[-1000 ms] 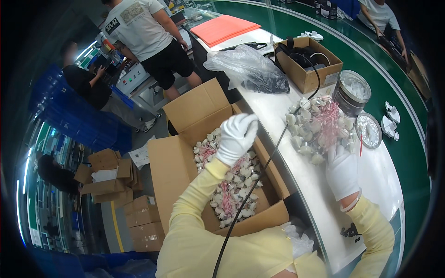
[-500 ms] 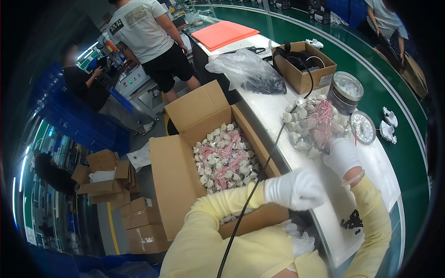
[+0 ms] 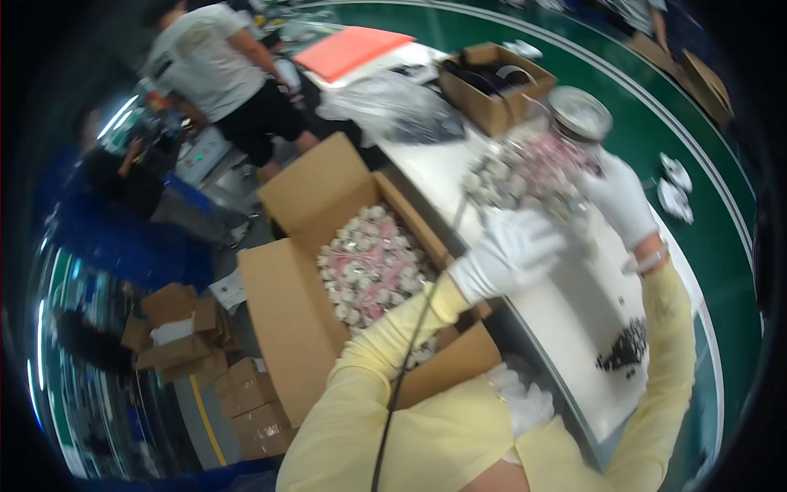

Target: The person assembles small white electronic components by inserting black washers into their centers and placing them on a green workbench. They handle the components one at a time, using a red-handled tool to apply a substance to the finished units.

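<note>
A heap of white round parts with pink wires [image 3: 512, 172] sits on the white worktable [image 3: 566, 328], blurred. My left hand [image 3: 512, 250], in a white glove, is at the near side of the heap with its fingers stretched out and apart. White-gloved too, my right hand [image 3: 615, 193] reaches to the heap's right side; its fingers are smeared and partly hidden among the parts. To my left stands an opened cardboard box [image 3: 295, 312] holding many more such white parts [image 3: 373, 266]. A round metal tin [image 3: 582, 115] stands just beyond my right hand.
Small black pieces [image 3: 625, 348] lie near my right forearm. Farther back are a carton of black cables [image 3: 496, 90], a clear plastic bag [image 3: 393, 107] and orange sheets [image 3: 352, 51]. A black cable [image 3: 402, 369] crosses my left sleeve. People stand at left and far right.
My left hand has moved forward to the heap and its fingers have spread from a curled pose. My right hand has moved forward along the heap's right side. The whole view has shifted.
</note>
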The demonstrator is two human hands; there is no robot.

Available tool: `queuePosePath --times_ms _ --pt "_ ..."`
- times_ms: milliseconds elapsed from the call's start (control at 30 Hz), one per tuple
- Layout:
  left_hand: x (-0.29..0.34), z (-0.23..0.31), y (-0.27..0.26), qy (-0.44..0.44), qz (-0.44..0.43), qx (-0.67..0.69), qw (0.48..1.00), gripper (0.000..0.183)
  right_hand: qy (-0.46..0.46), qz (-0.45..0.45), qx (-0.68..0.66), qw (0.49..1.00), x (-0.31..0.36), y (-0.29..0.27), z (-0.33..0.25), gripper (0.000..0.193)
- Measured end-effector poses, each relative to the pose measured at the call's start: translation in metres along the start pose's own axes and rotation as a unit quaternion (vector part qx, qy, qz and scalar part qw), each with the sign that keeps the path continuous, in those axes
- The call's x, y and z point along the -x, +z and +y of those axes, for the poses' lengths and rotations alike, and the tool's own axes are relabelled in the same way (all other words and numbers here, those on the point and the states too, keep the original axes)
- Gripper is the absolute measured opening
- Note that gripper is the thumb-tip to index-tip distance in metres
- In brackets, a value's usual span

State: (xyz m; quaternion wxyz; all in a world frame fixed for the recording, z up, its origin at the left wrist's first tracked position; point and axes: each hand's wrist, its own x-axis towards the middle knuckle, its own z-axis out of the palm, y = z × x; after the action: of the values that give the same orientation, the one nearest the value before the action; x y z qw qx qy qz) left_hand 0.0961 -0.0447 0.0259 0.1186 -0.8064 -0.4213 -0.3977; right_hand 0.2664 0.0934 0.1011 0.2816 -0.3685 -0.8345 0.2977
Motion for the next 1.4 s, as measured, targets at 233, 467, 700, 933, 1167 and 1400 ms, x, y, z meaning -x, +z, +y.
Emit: queuePosePath --times_ms 233,467,700,933,1167,1400 --pt "0.019 -0.011 0.021 0.007 0.006 -0.06 0.998 0.041 -0.101 0.095 0.104 0.985 -0.008 -0.01 -0.029 0.037" --pt "-0.003 0.003 0.014 0.006 0.068 -0.058 0.996 0.035 -0.026 -0.031 0.169 0.985 0.0 -0.022 -0.029 0.051" --pt "-0.04 -0.002 0.024 0.08 0.186 -0.105 0.974 0.042 -0.013 -0.07 0.083 0.994 -0.004 -0.018 -0.014 0.061" --pt "-0.092 -0.044 0.026 -0.04 0.185 -0.181 0.965 0.066 -0.018 0.132 -0.043 0.99 0.003 -0.054 -0.064 0.043" --pt "-0.1 -0.09 0.03 -0.278 0.209 -0.09 0.933 0.065 -0.188 0.257 -0.061 0.946 0.039 -0.12 -0.066 0.036" --pt "-0.128 -0.098 0.003 -0.251 0.198 -0.023 0.947 0.058 0.028 0.226 -0.009 0.974 0.175 -0.108 -0.014 0.035"
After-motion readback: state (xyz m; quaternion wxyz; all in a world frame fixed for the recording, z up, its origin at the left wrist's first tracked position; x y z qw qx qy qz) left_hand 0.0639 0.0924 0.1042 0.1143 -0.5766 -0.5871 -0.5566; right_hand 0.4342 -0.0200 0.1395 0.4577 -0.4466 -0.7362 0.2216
